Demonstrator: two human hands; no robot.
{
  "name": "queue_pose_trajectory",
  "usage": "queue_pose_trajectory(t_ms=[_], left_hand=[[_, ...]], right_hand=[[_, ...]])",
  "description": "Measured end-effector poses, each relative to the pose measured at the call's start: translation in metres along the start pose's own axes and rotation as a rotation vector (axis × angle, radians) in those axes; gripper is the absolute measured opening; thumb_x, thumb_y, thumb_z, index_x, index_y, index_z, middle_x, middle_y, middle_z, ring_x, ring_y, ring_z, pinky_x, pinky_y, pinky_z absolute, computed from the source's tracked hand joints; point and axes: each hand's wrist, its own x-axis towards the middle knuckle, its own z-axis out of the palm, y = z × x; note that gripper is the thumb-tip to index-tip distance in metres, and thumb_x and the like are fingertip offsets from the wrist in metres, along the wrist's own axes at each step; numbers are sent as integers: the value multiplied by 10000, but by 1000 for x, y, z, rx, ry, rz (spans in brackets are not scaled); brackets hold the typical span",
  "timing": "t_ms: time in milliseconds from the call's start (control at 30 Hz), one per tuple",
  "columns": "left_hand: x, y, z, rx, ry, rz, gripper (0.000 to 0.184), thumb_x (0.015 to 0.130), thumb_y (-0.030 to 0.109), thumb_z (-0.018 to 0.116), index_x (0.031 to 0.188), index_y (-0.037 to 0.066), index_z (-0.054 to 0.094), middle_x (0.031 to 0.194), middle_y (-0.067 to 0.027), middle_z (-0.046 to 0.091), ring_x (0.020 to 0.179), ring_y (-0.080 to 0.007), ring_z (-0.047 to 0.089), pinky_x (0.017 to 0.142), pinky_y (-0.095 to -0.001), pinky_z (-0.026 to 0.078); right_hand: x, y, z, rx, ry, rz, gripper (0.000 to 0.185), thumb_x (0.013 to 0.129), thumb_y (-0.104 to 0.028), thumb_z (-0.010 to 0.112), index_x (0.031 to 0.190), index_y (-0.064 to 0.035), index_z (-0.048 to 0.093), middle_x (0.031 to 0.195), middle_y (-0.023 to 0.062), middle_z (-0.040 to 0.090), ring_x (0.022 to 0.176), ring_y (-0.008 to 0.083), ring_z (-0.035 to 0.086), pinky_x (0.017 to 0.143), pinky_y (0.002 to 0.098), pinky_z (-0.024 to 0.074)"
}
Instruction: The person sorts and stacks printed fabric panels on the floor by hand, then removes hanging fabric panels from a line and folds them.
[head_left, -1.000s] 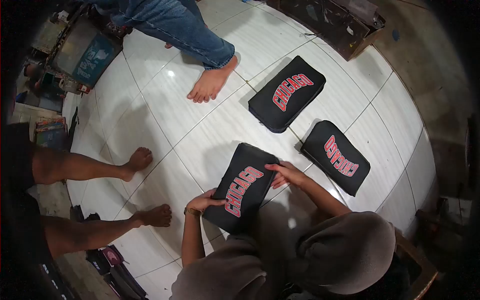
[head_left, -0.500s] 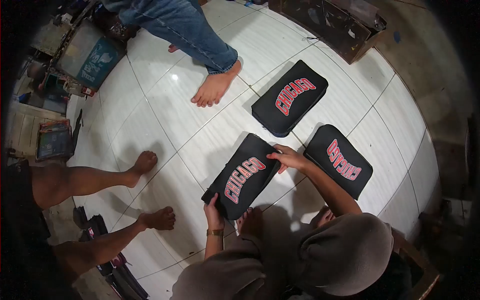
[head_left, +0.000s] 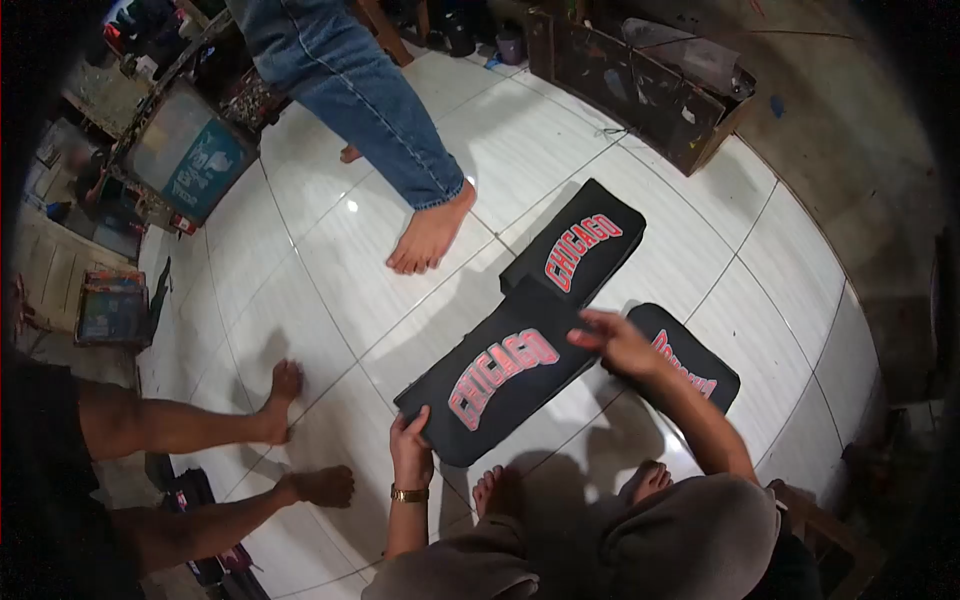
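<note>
In front of me is a flat black zip-type pouch [head_left: 480, 350] with arched red-and-white CHICAGO lettering, tilted above the floor. My left hand [head_left: 411, 450], with a gold watch at its wrist, grips the near left corner, thumb on top. At the right edge, my right hand [head_left: 622, 345] has its fingers apart over the surface and slightly blurred; touch is hard to judge. Behind the far end lies a second CHICAGO pouch [head_left: 582, 240], partly covered. A third pouch [head_left: 690, 350] lies to the right, partly hidden behind my right forearm.
Another person's jeans-clad leg [head_left: 370, 110] and bare foot stand on the white tiles [head_left: 400, 320]. A second person's bare legs [head_left: 190, 420] are at left. A dark wooden box [head_left: 630, 90] sits at the back, framed screens [head_left: 190, 150] at upper left.
The pouch has shifted toward the second pouch and now overlaps it. My right hand has moved right, its fingers looser on the edge. The view has tilted upward.
</note>
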Motion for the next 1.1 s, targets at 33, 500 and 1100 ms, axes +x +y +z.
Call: queue_pose_trajectory(t_ms=[33,500,1100], left_hand=[[9,5,15,-43,-140,-11,326,888,51,630,1190,-33,540,1170,-123,625,1076,-229,610,957,-351,476],[140,-56,197,-23,-385,-106,282,913,95,655,1160,-14,574,1140,-106,648,1020,-206,639,873,-338,506],[133,-20,195,804,-173,245,547,843,236,759,1241,-37,500,1077,-110,630,888,-198,608,786,-298,481]], right_hand=[[17,-5,-35,-47,-142,-127,778,862,-400,720,1418,27,382,1295,168,574,1220,219,547,962,346,442],[160,-68,-191,-266,235,-3,438,868,-320,711,1168,-10,637,850,9,644,726,104,602,608,300,498],[152,-54,-185,-766,811,-545,578,780,-377,755,1167,25,606,1087,224,601,1044,358,578,939,410,461]])
